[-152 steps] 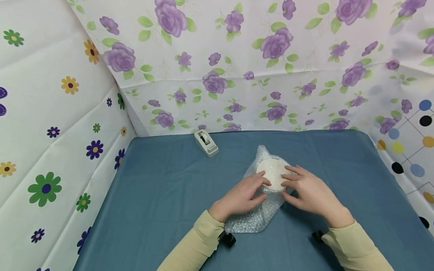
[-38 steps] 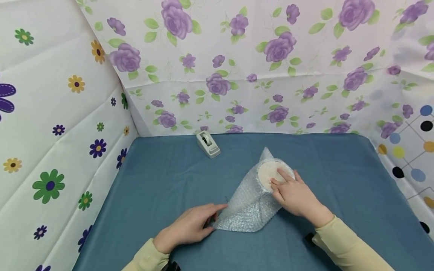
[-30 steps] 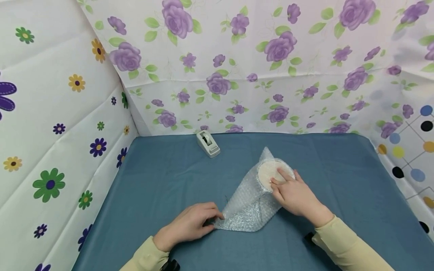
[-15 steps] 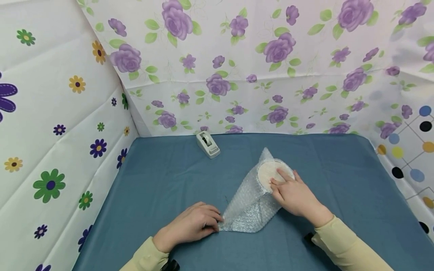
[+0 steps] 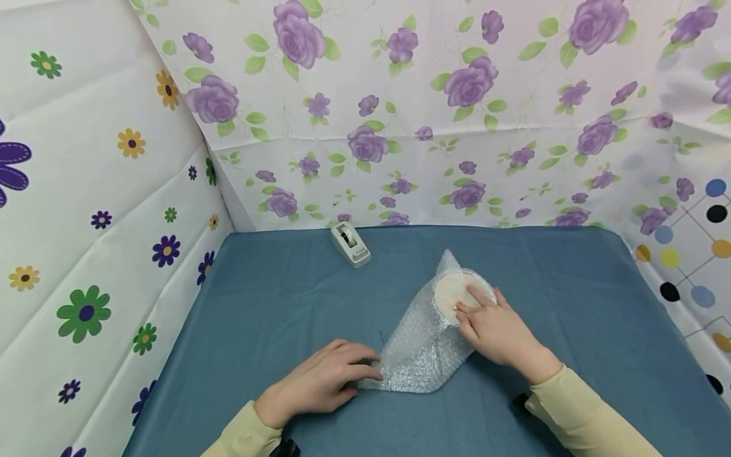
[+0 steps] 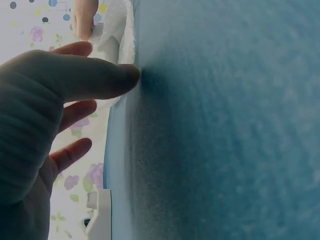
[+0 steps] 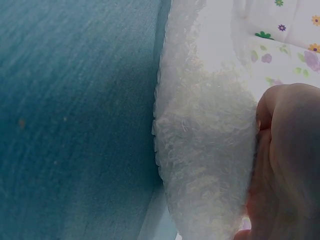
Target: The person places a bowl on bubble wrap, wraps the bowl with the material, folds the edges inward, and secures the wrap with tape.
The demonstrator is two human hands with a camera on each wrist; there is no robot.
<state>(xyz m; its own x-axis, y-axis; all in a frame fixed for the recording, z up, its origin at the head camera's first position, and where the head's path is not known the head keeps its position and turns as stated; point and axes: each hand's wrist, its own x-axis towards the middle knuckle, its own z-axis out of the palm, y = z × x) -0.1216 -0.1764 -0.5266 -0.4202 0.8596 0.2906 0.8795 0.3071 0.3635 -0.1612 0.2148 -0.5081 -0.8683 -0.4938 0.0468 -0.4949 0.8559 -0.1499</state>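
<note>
In the head view, a sheet of bubble wrap [image 5: 419, 355] lies around a round, cream-coloured thing [image 5: 447, 297] with a flat top, its sides hidden by the wrap. My right hand [image 5: 505, 333] rests on that top with its fingers extended across it. At the wrap's near left corner is my left hand [image 5: 320, 384], fingers slightly bent and spread over the edge. The left wrist view has the thumb [image 6: 100, 77] low by the cloth, apart from the other fingers. Bubble wrap [image 7: 205, 140] fills the middle of the right wrist view, beside the right hand [image 7: 292, 150].
A white tape dispenser [image 5: 350, 244] stands near the back edge of the table, left of the wrap. Blue cloth [image 5: 274, 298] covers the table. Patterned sheets [image 5: 320, 158] rise behind it and at both sides.
My left hand has gone from the round thing to the wrap's left corner, which now reaches further left. My right hand has moved onto the top. Lately the left fingers have shifted slightly.
</note>
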